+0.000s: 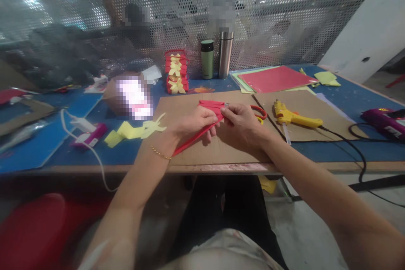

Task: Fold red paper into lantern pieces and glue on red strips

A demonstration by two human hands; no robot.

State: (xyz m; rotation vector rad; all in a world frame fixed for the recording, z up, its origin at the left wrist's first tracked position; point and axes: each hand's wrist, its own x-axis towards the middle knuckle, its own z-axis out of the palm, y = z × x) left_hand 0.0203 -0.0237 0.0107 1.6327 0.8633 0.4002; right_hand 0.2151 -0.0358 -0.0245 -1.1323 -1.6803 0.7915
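Over the cardboard sheet [186, 156], both of my hands are on a folded red paper piece [210, 104] with a long narrow strip [193, 140] trailing toward the table's front edge. My left hand [201, 120] is closed on it, thumb on top and fingers curled beneath. From the other side, my right hand [242, 118] pinches its edge between thumb and fingers. Beyond my right hand show the orange-red and yellow handles of scissors [261, 112], the rest mostly hidden by that hand. A yellow glue gun [297, 118] lies farther right on the cardboard.
Yellow paper cut-outs [133, 130], a lit phone [134, 97] and a purple power strip [90, 136] lie left. Red pieces with yellow bows [176, 71], a green tumbler [207, 60] and a steel flask [225, 55] stand behind. Red sheets [278, 79] lie back right; a black cord [348, 143] crosses the front edge.
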